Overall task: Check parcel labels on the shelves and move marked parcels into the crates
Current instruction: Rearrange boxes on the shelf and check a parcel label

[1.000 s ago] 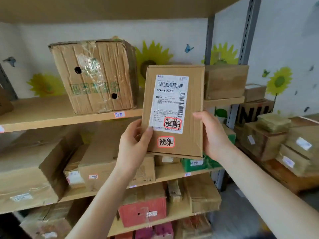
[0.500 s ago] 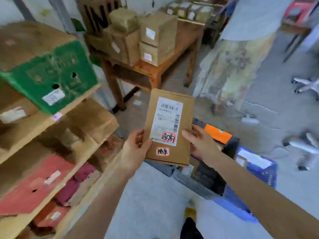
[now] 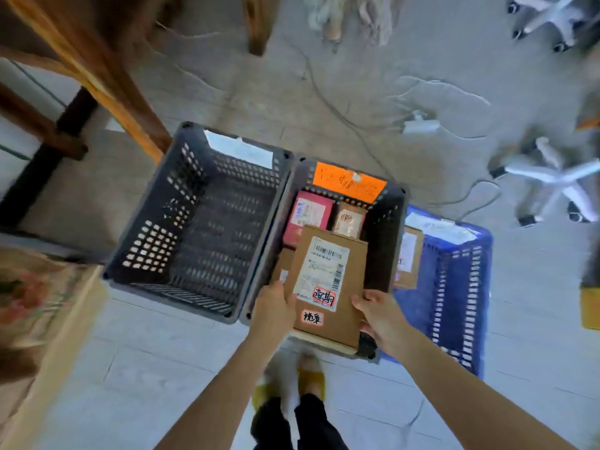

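Observation:
I hold a flat brown cardboard parcel (image 3: 337, 251) with a white shipping label and two red-edged handwritten stickers. My left hand (image 3: 271, 308) grips its lower left edge, my right hand (image 3: 378, 315) its lower right edge. The parcel hangs over the middle dark grey crate (image 3: 384, 219), which carries an orange tag (image 3: 349, 182) and holds a pink parcel (image 3: 306, 219) and a small brown parcel (image 3: 347, 220). To its left stands a dark grey crate (image 3: 156, 222) with nothing in it. A blue crate (image 3: 454, 280) on the right contains a brown parcel (image 3: 407, 258).
Wooden table legs (image 3: 107, 79) rise at the upper left. A shelf corner with a cardboard box (image 3: 39, 306) juts in at the left. White swivel-chair bases (image 3: 552, 177) and loose cables (image 3: 357, 125) lie on the grey floor behind the crates. My feet (image 3: 292, 381) stand just before the crates.
I have turned from the shelves and looked down at the floor crates. Both hands carried the parcel from shelf height down over the middle crate.

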Demonstrator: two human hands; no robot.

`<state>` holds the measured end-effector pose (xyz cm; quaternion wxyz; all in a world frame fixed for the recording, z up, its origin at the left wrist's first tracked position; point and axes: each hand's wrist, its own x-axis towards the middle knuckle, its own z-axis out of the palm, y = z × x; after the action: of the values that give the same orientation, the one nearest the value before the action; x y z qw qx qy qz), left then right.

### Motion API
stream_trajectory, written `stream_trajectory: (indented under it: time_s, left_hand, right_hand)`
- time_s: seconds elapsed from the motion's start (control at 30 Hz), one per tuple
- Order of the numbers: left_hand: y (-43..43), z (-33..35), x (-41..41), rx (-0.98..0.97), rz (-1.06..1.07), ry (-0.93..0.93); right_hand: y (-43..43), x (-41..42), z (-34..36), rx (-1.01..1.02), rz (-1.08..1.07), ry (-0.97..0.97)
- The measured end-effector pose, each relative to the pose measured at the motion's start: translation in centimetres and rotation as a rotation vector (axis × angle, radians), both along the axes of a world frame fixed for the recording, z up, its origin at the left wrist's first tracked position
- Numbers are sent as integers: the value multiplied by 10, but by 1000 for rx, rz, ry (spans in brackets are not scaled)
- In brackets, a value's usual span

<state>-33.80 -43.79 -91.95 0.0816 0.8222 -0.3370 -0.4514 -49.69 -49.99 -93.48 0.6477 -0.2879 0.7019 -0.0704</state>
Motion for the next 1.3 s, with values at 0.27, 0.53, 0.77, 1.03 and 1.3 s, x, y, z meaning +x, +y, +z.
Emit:
stream_trajectory:
  time_s: [0.27,0.53,0.77,1.03,1.3]
  left_hand:
    - [-40,-235,7,228,-198,-166]
    - [-52,-340,14,400,-172,-130]
    - [-33,-253,19,189,-47,-1]
    - [-2,33,64,-150,395,54]
    - [97,291,140,-562,803,-232]
  right_hand:
    - [-20,38,-262,101,-16,118]
    - [-6,75,-374,43,-21,218]
    - [-15,62,-284,22,76,278]
    - [-20,119,12,-197,446,-68]
    - [37,234,293,-493,881,-497]
